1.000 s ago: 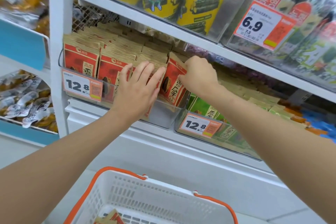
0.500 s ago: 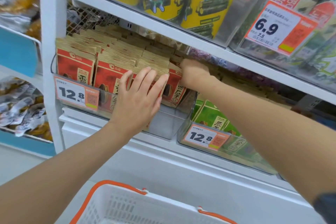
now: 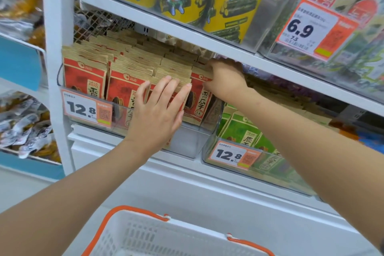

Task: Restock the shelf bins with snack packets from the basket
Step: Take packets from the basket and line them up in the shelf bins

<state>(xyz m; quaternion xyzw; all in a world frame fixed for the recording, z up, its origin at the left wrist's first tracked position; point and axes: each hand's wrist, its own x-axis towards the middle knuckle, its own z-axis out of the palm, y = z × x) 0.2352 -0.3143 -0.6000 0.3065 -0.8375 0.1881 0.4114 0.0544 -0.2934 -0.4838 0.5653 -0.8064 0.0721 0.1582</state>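
Two hands: left hand (image 3: 158,114) lay flat, fingers straight, against the front row (image 3: 124,89); right hand (image 3: 225,78) pinched the top of a red packet (image 3: 199,97).
Location: packet stood at the right front corner of the clear bin (image 3: 187,143).
Handling: probably light, crinkly, pliable; sealed top edge offered the firmest hold.

The right hand (image 3: 225,78) grips a red packet (image 3: 198,97), its fingertips lost behind the top edge. The left hand (image 3: 160,110) hides the print on the neighbouring packets (image 3: 174,72). The basket (image 3: 158,233) is cut off below, its contents unseen. The yellow cans (image 3: 232,4) overhead are blurred and cropped. The small print on the price tag (image 3: 87,108) is unreadable.
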